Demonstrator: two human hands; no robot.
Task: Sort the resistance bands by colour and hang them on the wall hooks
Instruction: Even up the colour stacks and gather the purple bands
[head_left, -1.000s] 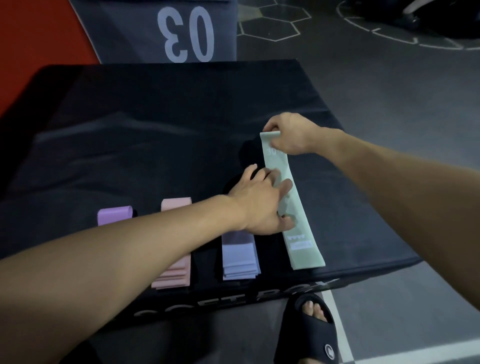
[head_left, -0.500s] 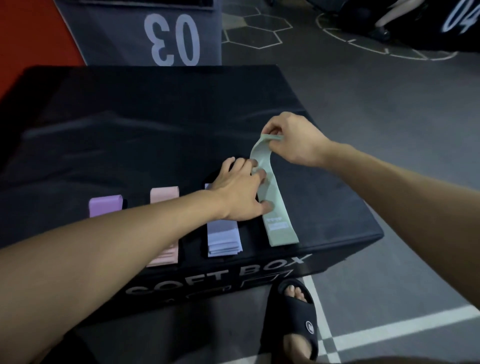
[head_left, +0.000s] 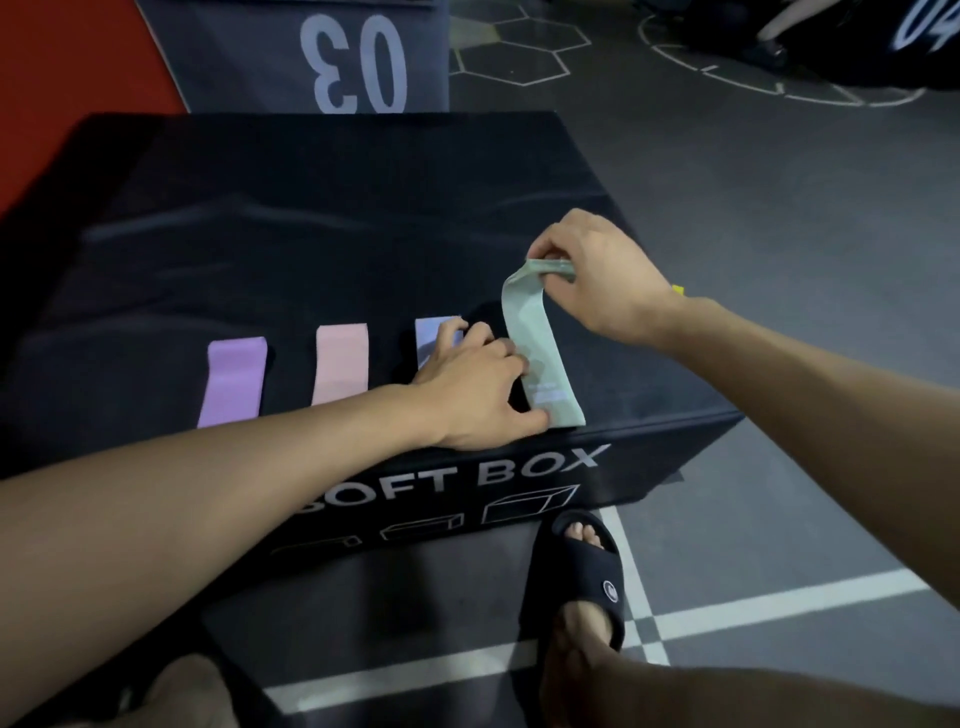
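Your left hand (head_left: 478, 395) is pressing its fingertips on the near end of the green band (head_left: 540, 358), which is lying at the soft box's (head_left: 311, 208) front edge with its long axis running away from you. Farther out, your right hand (head_left: 597, 280) is pinching the far end, lifted and folding back. The blue (head_left: 434, 332), pink (head_left: 340, 364) and purple (head_left: 234, 379) bands are lying parallel to the left.

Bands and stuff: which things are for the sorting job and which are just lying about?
For the job: green band, blue band, pink band, purple band, left hand, right hand.
Just there: soft box, black slipper, floor markings.
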